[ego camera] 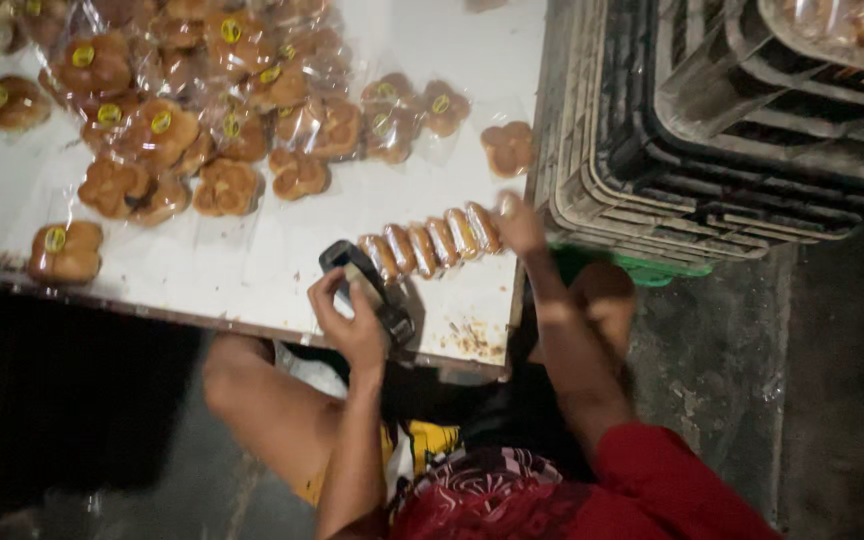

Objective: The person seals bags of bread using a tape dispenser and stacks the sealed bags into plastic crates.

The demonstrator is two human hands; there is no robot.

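So the left hand (352, 318) is gripping a dark handheld tool (367, 290), fingers wrapped tight around it, probably a label or price gun but the light is too dim to be sure. Its nose is pointing at a row of buns (430, 243) standing on edge near the front of the white worktop (252, 290). The right hand (518, 222) is pressing against the far end of that row, fingers bunched on the last bun and keeping the line together.

Progress-wise, looks like a good chunk is done: the big pile (192, 110) at the back is sitting in clear crinkly bags, most showing a round yellow sticker. One bagged bun (64, 252) is lying alone at the left edge, also stickered. The row in hand is showing no stickers that I can see, and a loose one (508, 147) by the crates isn't either, so those are what's left.

Buns are lobed, flower-shaped, glossy brown crust. Worktop is smooth with crumbs and stains near the edge. Stacked plastic crates (712, 150) on the right are slatted, grimy grey
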